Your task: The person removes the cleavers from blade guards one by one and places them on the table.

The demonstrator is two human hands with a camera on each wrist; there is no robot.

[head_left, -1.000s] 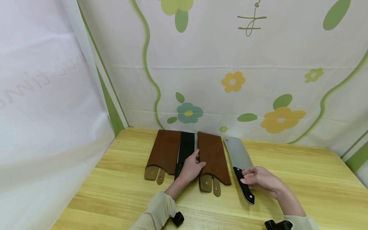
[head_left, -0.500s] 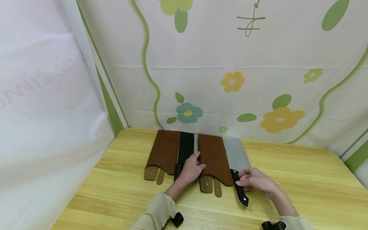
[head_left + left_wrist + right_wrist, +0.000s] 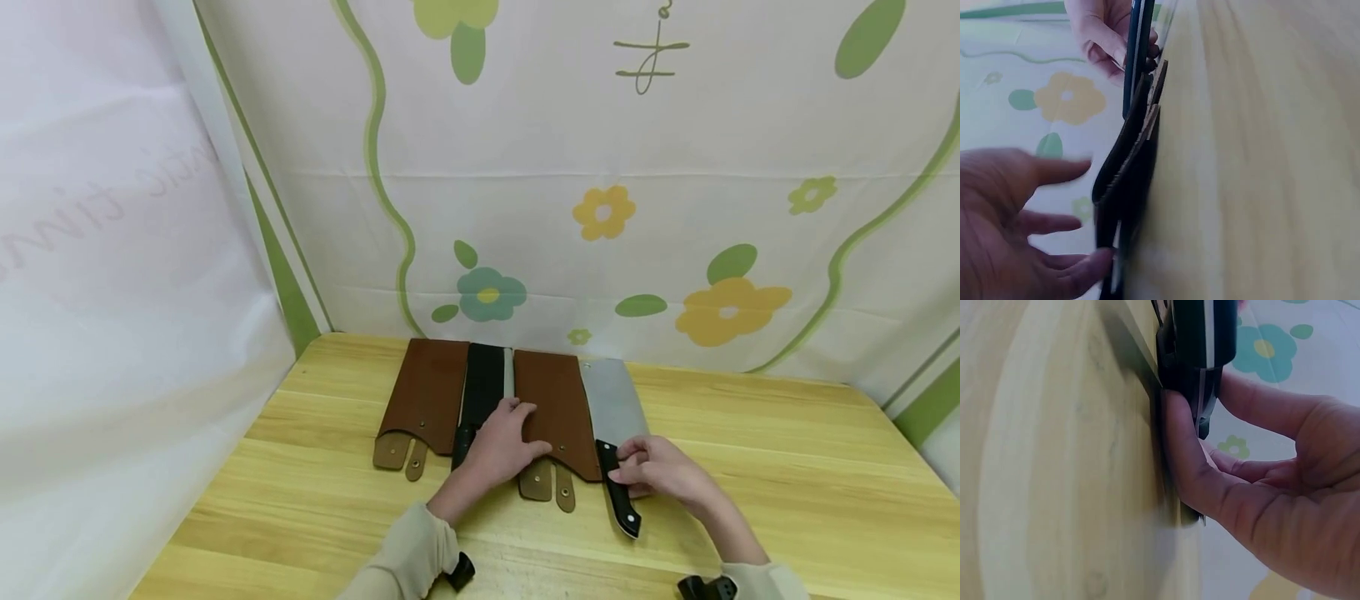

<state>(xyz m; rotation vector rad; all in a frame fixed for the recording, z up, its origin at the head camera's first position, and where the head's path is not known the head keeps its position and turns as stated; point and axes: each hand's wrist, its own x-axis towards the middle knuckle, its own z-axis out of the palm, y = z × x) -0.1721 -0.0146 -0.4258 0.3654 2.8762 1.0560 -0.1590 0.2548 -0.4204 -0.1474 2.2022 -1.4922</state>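
Observation:
My right hand (image 3: 671,477) pinches a cleaver (image 3: 617,400) between thumb and fingers, where its black handle (image 3: 619,497) meets the grey blade. The cleaver lies along the right edge of a brown leather knife sheath (image 3: 551,400). Its handle points toward me. My left hand (image 3: 501,446) hovers over that sheath's left side with fingers spread. In the left wrist view, one of its fingertips (image 3: 1102,257) is at the sheath's edge (image 3: 1124,169); whether they touch I cannot tell. Under the left hand, a second knife (image 3: 483,387) with a black blade and pale edge is partly hidden.
Another brown sheath (image 3: 427,387) lies at the far left of the row. Both sheaths have tan snap straps at the near end. A white cloth wall (image 3: 555,125) with printed flowers rises behind the wooden table (image 3: 300,500).
My right hand has slid the cleaver left until it sits against the sheath. My left hand has shifted slightly right and its fingers have spread off the sheath's left edge.

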